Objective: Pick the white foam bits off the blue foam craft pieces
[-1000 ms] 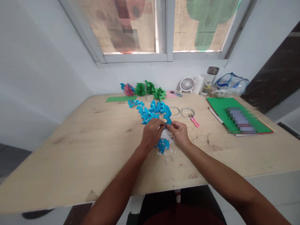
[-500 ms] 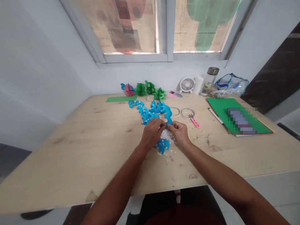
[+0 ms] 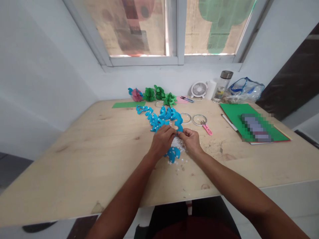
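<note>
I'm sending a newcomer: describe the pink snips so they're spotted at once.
On the wooden table, look right of the person's right hand. There the snips lie, blades at the rightmost ring. Their handle is pink; the other pair, farther back, is blue-handled.

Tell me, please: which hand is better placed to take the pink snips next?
Probably the right hand. The pink snips lie on its outer side; the left hand is farther, with the right in between. Both hands are at a blue piece.
</note>
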Motion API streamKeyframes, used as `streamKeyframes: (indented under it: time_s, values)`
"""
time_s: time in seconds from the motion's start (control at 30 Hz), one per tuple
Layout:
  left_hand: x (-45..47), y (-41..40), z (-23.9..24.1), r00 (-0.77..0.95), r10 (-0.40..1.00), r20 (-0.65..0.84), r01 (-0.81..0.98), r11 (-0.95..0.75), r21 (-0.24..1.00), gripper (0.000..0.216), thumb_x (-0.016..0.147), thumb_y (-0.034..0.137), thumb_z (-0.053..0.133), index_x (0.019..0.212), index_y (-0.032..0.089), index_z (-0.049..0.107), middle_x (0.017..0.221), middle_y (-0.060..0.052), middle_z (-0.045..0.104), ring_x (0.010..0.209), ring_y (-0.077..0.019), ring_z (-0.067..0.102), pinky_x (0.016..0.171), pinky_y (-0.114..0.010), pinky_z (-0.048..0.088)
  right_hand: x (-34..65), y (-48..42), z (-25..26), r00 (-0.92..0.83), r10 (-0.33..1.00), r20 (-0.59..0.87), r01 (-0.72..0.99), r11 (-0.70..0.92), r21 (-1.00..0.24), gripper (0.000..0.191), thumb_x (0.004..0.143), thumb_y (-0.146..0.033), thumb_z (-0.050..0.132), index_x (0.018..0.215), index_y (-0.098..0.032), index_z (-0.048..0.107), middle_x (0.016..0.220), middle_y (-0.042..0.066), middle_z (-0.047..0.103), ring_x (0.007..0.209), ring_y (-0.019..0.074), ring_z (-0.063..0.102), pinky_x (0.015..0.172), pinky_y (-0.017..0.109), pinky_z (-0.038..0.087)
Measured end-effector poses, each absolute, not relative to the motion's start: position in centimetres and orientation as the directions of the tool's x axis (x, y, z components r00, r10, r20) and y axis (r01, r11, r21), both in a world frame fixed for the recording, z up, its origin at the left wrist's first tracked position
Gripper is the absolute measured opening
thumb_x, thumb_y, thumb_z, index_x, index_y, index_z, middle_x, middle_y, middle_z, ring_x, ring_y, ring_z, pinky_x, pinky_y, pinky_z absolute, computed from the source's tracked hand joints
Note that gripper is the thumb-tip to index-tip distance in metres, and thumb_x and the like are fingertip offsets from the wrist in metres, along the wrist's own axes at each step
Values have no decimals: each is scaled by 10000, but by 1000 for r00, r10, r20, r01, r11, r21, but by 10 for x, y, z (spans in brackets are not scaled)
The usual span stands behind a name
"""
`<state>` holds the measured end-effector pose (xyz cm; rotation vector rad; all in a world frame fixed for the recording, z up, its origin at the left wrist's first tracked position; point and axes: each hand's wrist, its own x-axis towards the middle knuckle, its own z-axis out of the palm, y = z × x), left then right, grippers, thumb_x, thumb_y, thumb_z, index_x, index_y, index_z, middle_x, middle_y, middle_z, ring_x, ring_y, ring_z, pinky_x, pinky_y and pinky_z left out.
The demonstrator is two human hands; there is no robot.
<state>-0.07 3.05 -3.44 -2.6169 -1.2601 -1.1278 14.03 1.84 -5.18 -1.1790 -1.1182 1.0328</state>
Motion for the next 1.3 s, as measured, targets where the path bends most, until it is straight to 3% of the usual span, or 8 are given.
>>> streamKeyframes:
  time_s: [0.23, 0.63, 0.9, 1.3]
  values:
    - [-1, 31, -36, 393, 670, 630, 670, -678, 303, 125, 837, 163, 511, 901, 207, 610, 868, -54, 643, 876, -204, 569, 781, -328, 460, 141, 17, -45, 144, 985, 97, -19, 100, -995, 358, 635, -461, 658, 516, -167, 491, 458, -62, 332, 444, 64, 269, 417, 219, 192]
    - [0, 32, -36, 403, 665, 628, 675, -680, 287, 147, 849, 182, 505, 762, 209, 620, 784, -44, 628, 815, -197, 566, 753, -325, 462, 140, 18, -50, 167, 980, 108, -23, 114, -993, 374, 631, -454, 668, 493, -178, 458, 455, -68, 300, 445, 67, 242, 423, 226, 177]
    - [1, 31, -38, 372, 650, 663, 659, -688, 305, 124, 848, 185, 513, 902, 202, 624, 871, -60, 653, 875, -202, 579, 778, -330, 465, 142, 18, -46, 161, 983, 89, -43, 97, -994, 356, 627, -447, 675, 500, -163, 501, 450, -60, 349, 440, 64, 274, 425, 219, 192]
    - [-3, 33, -36, 433, 646, 628, 666, -699, 260, 147, 859, 171, 494, 806, 194, 629, 800, -48, 640, 848, -193, 564, 769, -315, 454, 140, 18, -52, 144, 986, 88, -53, 97, -994, 380, 623, -424, 673, 483, -184, 414, 462, -75, 272, 451, 65, 226, 433, 229, 163]
